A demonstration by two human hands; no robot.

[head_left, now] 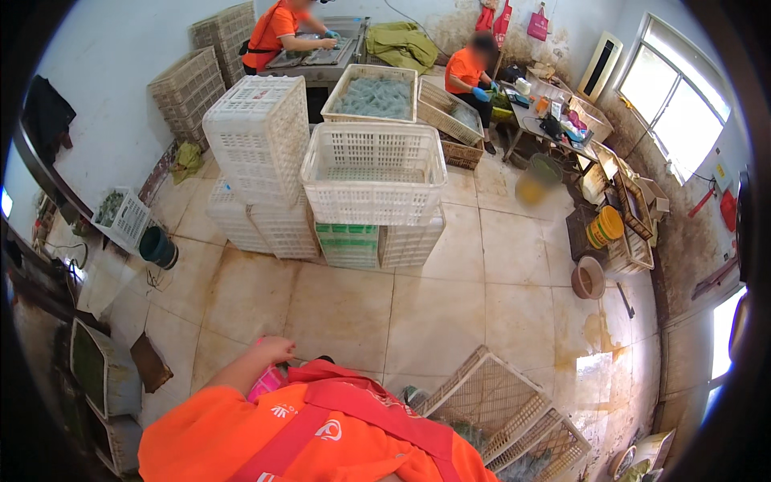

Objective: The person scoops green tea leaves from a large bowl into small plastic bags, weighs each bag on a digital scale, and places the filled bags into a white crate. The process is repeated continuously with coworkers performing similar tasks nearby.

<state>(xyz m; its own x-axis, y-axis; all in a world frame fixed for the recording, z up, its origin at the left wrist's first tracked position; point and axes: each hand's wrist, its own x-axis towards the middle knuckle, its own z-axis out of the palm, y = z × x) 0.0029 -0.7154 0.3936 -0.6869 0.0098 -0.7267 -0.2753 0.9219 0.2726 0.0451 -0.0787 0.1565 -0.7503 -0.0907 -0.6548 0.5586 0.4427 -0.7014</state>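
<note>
My left hand (277, 349) is held in front of my body at the lower middle, its fingers curled closed. Whatever it holds, if anything, is too small to make out. Just below it shows a pink patterned piece of cloth (269, 384), partly covered by my arm. The red apron (345, 395) over my orange shirt lies to the right of the hand. My right hand is out of view.
Ahead, white plastic crates (373, 193) are stacked on the tiled floor; one crate (371, 96) holds pale green netting-like material. More crates (490, 402) lie at the lower right. Two people work at the back, near a metal table (345, 60). A yellow bucket (604, 227) is at right.
</note>
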